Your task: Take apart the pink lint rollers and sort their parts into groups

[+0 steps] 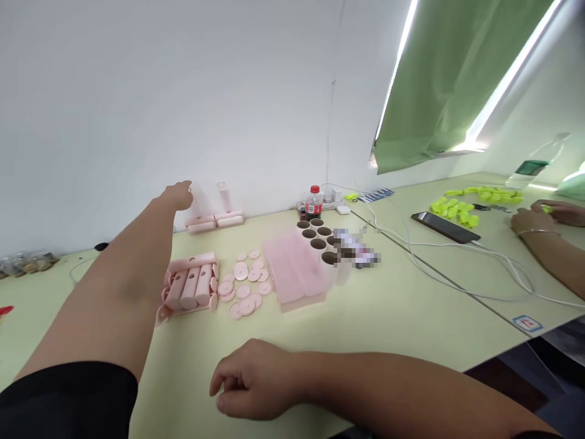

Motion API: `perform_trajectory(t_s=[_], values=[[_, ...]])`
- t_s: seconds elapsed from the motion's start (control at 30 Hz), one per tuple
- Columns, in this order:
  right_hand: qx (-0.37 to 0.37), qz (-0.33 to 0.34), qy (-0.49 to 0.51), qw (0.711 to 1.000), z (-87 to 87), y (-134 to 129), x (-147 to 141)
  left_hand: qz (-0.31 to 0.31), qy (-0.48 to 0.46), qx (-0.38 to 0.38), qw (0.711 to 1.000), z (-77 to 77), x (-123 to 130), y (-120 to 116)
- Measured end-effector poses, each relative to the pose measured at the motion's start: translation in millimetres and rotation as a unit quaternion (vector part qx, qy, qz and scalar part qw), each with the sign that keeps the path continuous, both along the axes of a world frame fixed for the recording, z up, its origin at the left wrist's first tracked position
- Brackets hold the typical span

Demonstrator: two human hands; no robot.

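Observation:
My left hand reaches out to the wall side of the table, its fingers closed by a pale, blurred upright piece; what they hold is hard to make out. Beside it another slim pink piece stands on pink blocks. My right hand rests near the front edge, fingers curled with nothing in them. Between the hands lie pink discs and a pink holder with several pink cylinders. Right of the discs is a translucent pink stack.
Brown-topped tubes, a cola bottle and white cables are on the table's middle and right. Farther right are a phone, yellow-green pieces and another person's hands.

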State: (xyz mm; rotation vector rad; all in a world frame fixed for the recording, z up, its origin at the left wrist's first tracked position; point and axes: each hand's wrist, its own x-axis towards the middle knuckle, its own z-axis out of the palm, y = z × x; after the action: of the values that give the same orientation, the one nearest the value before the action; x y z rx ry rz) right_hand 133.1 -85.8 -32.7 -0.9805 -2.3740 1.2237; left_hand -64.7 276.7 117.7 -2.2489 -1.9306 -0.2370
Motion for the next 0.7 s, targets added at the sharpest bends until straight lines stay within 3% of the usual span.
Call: perform_trajectory(t_s=[0.23,0.4,0.47,0.57,0.63,0.7], values=[[-0.013,0.000,0.013,1.000,1.9,2.4,1.0,-0.001,0.065,-0.029,0.997,10.7,-5.3,-11.2],[-0.020,-0.017,0.057,0.998,0.1,2.7,3.2,-0.030,0.043,0.049,0.997,41.5,-18.2,-48.4],[-0.032,-0.034,0.081,0.996,-1.1,4.5,3.8,-0.040,0.027,0.090,0.995,59.8,-23.1,-75.5],[-0.038,-0.089,0.132,0.987,3.2,9.9,5.5,-0.064,-0.092,0.212,0.971,82.4,-27.3,-134.1],[-0.012,-0.145,0.190,0.971,15.0,14.6,9.8,-0.111,-0.209,0.279,0.931,87.6,-27.5,-180.8],[0.038,-0.212,0.263,0.941,35.9,19.5,18.9,-0.163,-0.319,0.343,0.868,81.6,-25.1,-226.8]])
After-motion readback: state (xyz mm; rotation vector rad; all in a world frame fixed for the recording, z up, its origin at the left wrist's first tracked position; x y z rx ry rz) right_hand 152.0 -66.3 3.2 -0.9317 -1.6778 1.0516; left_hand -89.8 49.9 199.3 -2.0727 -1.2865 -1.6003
